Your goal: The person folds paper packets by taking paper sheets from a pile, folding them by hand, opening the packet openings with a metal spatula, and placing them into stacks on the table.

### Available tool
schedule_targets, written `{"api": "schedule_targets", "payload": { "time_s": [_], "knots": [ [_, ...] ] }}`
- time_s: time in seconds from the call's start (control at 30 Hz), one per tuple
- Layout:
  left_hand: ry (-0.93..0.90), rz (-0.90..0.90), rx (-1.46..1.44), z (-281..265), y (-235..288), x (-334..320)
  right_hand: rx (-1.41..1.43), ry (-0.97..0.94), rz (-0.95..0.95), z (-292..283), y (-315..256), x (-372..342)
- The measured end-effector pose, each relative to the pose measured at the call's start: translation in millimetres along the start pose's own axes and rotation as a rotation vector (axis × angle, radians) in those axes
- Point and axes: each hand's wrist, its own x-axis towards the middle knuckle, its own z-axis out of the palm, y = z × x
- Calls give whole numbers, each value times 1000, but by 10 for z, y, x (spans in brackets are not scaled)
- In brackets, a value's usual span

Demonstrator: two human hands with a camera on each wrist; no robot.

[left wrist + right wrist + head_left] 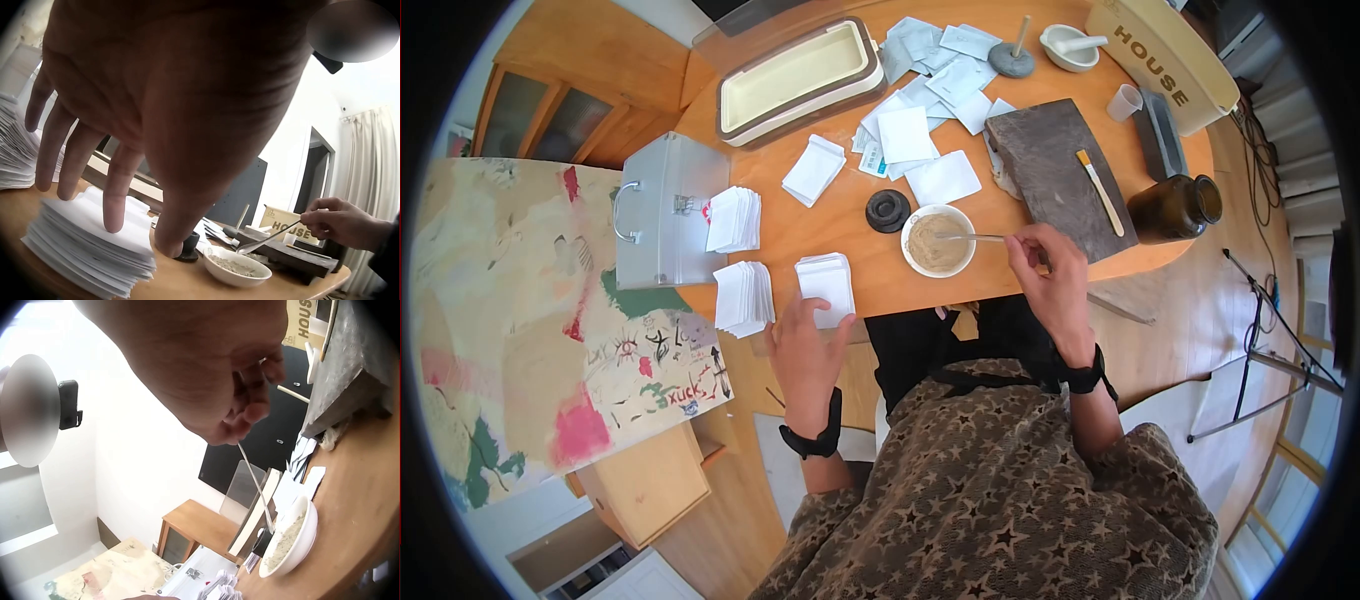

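I judge spooning underway, unfinished: powder (928, 246) remains in bowl (940, 274). Right hand (1053, 283) pinches spoon (978, 237); left hand (805, 348), fingers spread, at 1 stack (825, 278).

Three views share one table (830, 228): one high up, two close in.
The head view looks down and a bit ahead, past the person's shirt (1000, 470), from farthest off. The left wrist view is low and very near: the left hand (156, 87) looks big toward 11 o'clock, and it peeks flat across the table, with the bowl (232, 275) at 5 o'clock. The right wrist view is near too but tipped sideways, so the table is toward 4 o'clock; the right hand (219, 369) is close at 12 o'clock. All three see the bowl and the HOUSE box (1162, 68), at 2, 4 and 1 o'clock in turn.
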Motion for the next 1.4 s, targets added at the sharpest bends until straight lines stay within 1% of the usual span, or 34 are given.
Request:
{"api": "schedule_targets", "payload": {
  "time_s": [0.2,0.57,0.67,0.73,0.83,0.97,1.17,1.23,1.33,1.4],
  "knots": [
    [10,-5,-24,4,-40,17,1,-13,49,41,87,-16],
    [3,-19,-58,-102,-29,53,-37,-15,54,93,131,-9],
    [26,-6,-78,-119,-15,44,-38,-25,64,112,153,-14],
    [-2,-30,-107,-135,-4,54,-36,-28,68,114,156,-15],
    [24,-33,-86,-131,10,57,1,-17,84,114,154,-14],
    [12,-41,-87,-142,25,80,-11,-12,82,99,154,-10],
    [10,-36,-98,-153,50,78,-9,-9,68,88,125,0],
    [40,-16,-110,-150,48,73,-15,-13,60,86,129,1],
    [34,0,-133,-157,38,99,-14,2,46,91,134,0],
    [59,20,-132,-137,35,114,-5,6,66,73,114,-4]
  ]
}}
